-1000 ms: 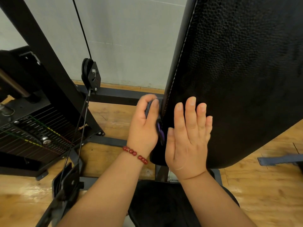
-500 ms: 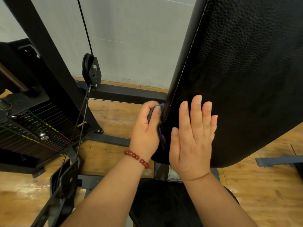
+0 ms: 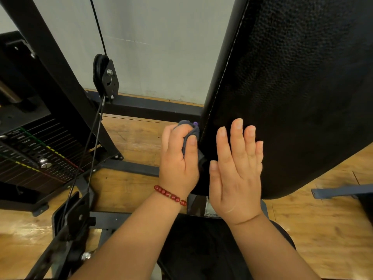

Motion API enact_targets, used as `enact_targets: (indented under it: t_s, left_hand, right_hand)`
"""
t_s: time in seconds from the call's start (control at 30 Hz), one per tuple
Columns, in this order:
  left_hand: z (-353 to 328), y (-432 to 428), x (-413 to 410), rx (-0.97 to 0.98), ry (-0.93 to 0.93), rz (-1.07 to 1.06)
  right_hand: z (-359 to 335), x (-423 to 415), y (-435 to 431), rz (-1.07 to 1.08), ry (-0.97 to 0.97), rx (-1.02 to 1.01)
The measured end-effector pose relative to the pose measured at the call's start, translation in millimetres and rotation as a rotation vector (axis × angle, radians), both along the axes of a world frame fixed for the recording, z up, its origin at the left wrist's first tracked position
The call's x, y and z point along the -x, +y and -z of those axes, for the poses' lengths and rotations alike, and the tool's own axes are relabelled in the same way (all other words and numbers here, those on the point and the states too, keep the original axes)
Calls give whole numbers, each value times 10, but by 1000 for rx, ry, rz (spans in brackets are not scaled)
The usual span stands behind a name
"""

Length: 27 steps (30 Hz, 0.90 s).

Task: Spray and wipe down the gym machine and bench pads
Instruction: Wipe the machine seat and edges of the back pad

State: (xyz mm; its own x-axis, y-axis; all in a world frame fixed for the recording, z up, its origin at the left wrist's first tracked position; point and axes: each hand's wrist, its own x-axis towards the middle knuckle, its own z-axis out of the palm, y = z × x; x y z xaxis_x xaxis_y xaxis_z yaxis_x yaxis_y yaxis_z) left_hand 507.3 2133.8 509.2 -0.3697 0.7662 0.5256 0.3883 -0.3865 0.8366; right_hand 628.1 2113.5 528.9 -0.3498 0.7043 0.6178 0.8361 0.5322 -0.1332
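The left grip [image 3: 178, 160] is curled tight round a dark cloth [image 3: 190, 131], pressing it on the side edge of the black back pad [image 3: 292, 98] just right of it. The right grip [image 3: 236, 174] is wide and flat, holding nothing, resting on the pad's front beside the cloth. The small bunched cloth could slip out or skip bits of the edge, and the bare right grip could leave new marks.

my left hand [image 3: 177, 164] curled round the cloth [image 3: 189, 131], thumb over it, my right hand [image 3: 236, 172] just right of it, palm flat, fingers [image 3: 224, 146] straight
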Motion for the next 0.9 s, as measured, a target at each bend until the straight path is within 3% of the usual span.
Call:
enact_targets:
  t_s: [0.27, 0.47, 0.67, 0.77, 0.9]
  left_hand:
    - [201, -181, 53, 180, 35, 63]
    - [-7, -127, -19, 9, 17, -21]
    - [504, -318, 18, 343, -9, 51]
    - [446, -345, 50, 435, -45, 88]
    - [13, -137, 33, 314, -127, 68]
  right_hand:
    - [80, -18, -110, 17, -11, 76]
    - [194, -56, -134, 13, -14, 69]
    - [294, -52, -183, 30, -14, 92]
    - [295, -20, -186, 47, 1, 98]
    - [271, 12, -226, 53, 18, 105]
